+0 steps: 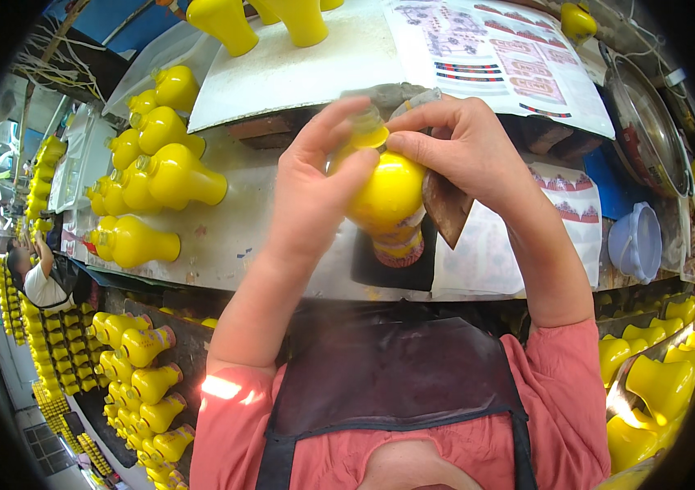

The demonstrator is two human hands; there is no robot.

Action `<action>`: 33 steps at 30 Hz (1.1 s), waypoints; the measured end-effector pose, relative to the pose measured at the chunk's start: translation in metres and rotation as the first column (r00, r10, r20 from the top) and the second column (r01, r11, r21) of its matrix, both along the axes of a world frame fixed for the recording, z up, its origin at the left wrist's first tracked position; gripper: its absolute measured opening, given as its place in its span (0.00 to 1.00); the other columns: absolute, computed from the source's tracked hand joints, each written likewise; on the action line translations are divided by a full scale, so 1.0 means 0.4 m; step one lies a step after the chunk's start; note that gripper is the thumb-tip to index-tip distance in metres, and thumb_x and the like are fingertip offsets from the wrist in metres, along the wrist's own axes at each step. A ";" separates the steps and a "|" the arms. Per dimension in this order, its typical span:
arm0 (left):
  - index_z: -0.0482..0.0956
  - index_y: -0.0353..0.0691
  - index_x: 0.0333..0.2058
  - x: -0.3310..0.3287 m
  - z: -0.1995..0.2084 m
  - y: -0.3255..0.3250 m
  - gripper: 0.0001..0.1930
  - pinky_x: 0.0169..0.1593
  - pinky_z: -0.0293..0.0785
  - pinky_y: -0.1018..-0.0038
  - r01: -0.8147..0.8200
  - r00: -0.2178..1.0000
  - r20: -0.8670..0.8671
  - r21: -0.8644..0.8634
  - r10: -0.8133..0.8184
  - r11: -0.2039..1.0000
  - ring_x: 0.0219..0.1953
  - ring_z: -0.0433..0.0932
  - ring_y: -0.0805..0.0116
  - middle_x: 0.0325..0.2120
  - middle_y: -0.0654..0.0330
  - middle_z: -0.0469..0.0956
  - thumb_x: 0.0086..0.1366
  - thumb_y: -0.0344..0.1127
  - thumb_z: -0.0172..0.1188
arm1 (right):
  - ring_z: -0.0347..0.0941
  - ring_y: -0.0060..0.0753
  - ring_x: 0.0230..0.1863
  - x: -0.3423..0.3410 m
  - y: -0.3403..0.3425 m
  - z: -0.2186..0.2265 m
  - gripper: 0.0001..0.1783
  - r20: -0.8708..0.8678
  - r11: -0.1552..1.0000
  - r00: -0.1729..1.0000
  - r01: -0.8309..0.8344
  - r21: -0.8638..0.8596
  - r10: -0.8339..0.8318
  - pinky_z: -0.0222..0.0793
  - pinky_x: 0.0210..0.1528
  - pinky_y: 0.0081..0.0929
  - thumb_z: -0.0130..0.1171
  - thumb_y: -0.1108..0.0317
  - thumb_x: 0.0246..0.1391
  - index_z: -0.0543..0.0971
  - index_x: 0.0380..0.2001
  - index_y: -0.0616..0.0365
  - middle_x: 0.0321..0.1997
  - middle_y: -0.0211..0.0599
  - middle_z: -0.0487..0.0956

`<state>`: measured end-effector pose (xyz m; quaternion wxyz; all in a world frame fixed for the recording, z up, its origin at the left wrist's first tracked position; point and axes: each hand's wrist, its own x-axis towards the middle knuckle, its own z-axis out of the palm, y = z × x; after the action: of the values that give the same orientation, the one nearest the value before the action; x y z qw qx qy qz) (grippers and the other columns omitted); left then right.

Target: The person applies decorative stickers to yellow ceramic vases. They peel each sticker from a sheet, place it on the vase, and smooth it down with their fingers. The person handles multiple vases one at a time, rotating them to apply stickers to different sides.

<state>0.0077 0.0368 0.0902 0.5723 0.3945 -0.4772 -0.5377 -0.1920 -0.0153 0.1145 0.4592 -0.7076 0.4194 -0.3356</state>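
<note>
A glossy yellow bottle [386,194] stands before me, its narrow threaded neck blurred and a patterned band around its lower part. My left hand [320,159] curves around its neck and shoulder from the left, slightly smeared by motion, thumb against the yellow surface. On the other side, my right hand [455,145] pinches thumb and forefinger together at the base of the neck. Out from under that palm sticks a flat brown pointed scraper [448,211], apparently held by the curled fingers, which are hidden. Beneath the bottle lies a dark pad [364,265].
Printed decal sheets [527,61] cover the raised white board [347,77]; another sheet [478,261] lies right of the pad. Yellow bottles [188,175] lie at left, with more racked below. A lilac bucket [635,242] and metal basin [649,122] stand right. Another person [45,282] works far left.
</note>
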 end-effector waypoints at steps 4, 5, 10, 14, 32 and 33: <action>0.78 0.38 0.59 -0.002 -0.001 -0.004 0.20 0.59 0.74 0.74 -0.010 1.000 0.011 -0.012 0.010 1.000 0.52 0.79 0.73 0.50 0.58 0.82 0.69 0.27 0.60 | 0.75 0.16 0.35 0.007 0.011 -0.005 0.14 0.047 0.984 0.997 0.062 -0.167 -0.055 0.71 0.39 0.17 0.63 0.66 0.62 0.86 0.46 0.63 0.38 0.32 0.84; 0.77 0.37 0.59 0.003 0.000 -0.010 0.19 0.60 0.74 0.72 -0.015 1.000 0.022 -0.017 0.015 1.000 0.52 0.79 0.71 0.50 0.56 0.82 0.71 0.27 0.57 | 0.75 0.15 0.35 0.010 0.018 -0.004 0.13 0.067 0.964 0.994 0.103 -0.246 -0.089 0.71 0.39 0.16 0.61 0.68 0.63 0.85 0.47 0.63 0.39 0.32 0.84; 0.82 0.35 0.49 0.017 0.010 -0.037 0.11 0.52 0.74 0.78 -0.008 0.999 -0.053 -0.054 0.005 0.999 0.44 0.78 0.79 0.42 0.64 0.83 0.76 0.35 0.56 | 0.73 0.17 0.29 0.019 0.085 0.006 0.17 0.080 0.880 0.997 0.037 -0.474 0.001 0.71 0.34 0.19 0.55 0.79 0.62 0.79 0.53 0.60 0.43 0.34 0.83; 0.83 0.36 0.45 0.011 0.020 -0.043 0.09 0.51 0.74 0.79 -0.031 0.999 0.015 -0.070 0.032 0.997 0.42 0.77 0.80 0.40 0.65 0.82 0.73 0.35 0.61 | 0.81 0.32 0.31 0.027 0.097 -0.007 0.17 -0.056 0.820 0.998 -0.057 -0.570 0.030 0.74 0.36 0.23 0.55 0.81 0.61 0.80 0.52 0.57 0.43 0.41 0.84; 0.80 0.37 0.39 0.007 0.069 -0.016 0.07 0.56 0.76 0.73 0.036 0.976 0.219 -0.086 -0.016 0.996 0.47 0.81 0.71 0.44 0.55 0.84 0.65 0.25 0.68 | 0.82 0.30 0.33 0.000 0.148 -0.021 0.13 0.004 0.820 0.999 -0.033 -0.571 0.043 0.75 0.36 0.23 0.56 0.81 0.63 0.82 0.48 0.59 0.39 0.38 0.86; 0.81 0.36 0.39 0.009 0.069 -0.014 0.07 0.54 0.78 0.74 0.035 0.971 0.240 -0.089 -0.013 0.995 0.46 0.81 0.74 0.44 0.57 0.84 0.64 0.26 0.68 | 0.81 0.28 0.32 0.000 0.148 -0.022 0.13 0.034 0.813 0.999 0.000 -0.582 0.024 0.74 0.35 0.22 0.56 0.81 0.63 0.82 0.48 0.59 0.38 0.37 0.86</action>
<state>0.0114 0.0310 0.1177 0.5215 0.4237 -0.5720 -0.4704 -0.1918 0.0438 0.1056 0.2311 -0.8100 0.2831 -0.4586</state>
